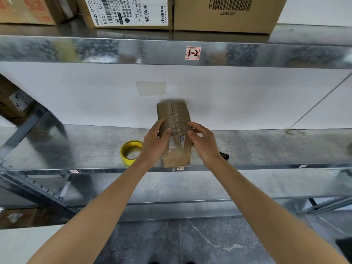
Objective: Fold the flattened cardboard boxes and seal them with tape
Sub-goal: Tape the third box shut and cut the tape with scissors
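Observation:
A small worn cardboard box (174, 115) stands tilted on the metal shelf (266, 147), its torn corrugated flaps up and a taped flap lying toward the shelf's front edge. My left hand (155, 143) grips its left side with thumb and fingers curled round it. My right hand (203, 141) grips its right side, fingers curled over the edge. A yellow roll of tape (130, 152) lies flat on the shelf just left of my left hand.
A black object (224, 155) lies on the shelf, mostly hidden behind my right wrist. An upper shelf (114, 52) runs overhead carrying large cardboard cartons (228, 16). A white wall backs the shelf. More boxes (13, 100) sit at the left.

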